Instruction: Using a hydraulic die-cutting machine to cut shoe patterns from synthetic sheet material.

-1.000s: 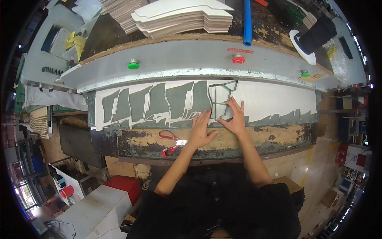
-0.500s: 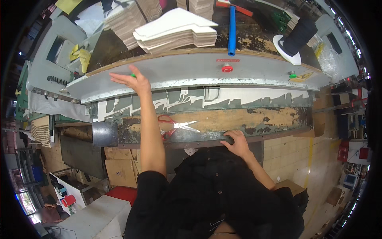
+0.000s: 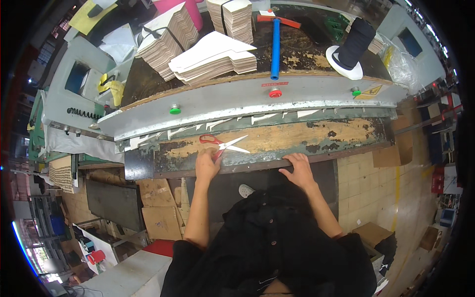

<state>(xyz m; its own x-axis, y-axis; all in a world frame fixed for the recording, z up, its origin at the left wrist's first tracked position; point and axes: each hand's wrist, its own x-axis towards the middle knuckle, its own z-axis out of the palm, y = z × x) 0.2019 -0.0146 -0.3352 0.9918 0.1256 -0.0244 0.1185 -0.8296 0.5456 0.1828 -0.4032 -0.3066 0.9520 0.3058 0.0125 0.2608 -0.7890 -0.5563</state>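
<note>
Red-handled scissors (image 3: 226, 146) lie on the worn bench board (image 3: 287, 139), blades spread toward the right. My left hand (image 3: 206, 164) is at their handles, fingers curled over the lower loop and partly covering it. On the board's front edge rests my right hand (image 3: 300, 169), with its fingers over the edge, its thumb apart and nothing in it. White cut pieces (image 3: 220, 123) show in a narrow strip behind the board. Above them runs a grey machine beam (image 3: 222, 98) with a green button (image 3: 175, 109) at left and a red button (image 3: 275, 93) near the middle.
Stacks of white-topped sheets (image 3: 215, 62) stand on the machine top. Beside them are a blue-handled hammer-shaped tool (image 3: 275, 49) and a black spool (image 3: 357, 44) on a white disc. Flattened cardboard (image 3: 161, 222) lies at the lower left; a cardboard box (image 3: 371, 232) is at the right.
My left hand has come down from beside the left green button to the scissors. My right hand stays at the board edge. The view has shifted, and less of the white pieces shows beneath the beam.
</note>
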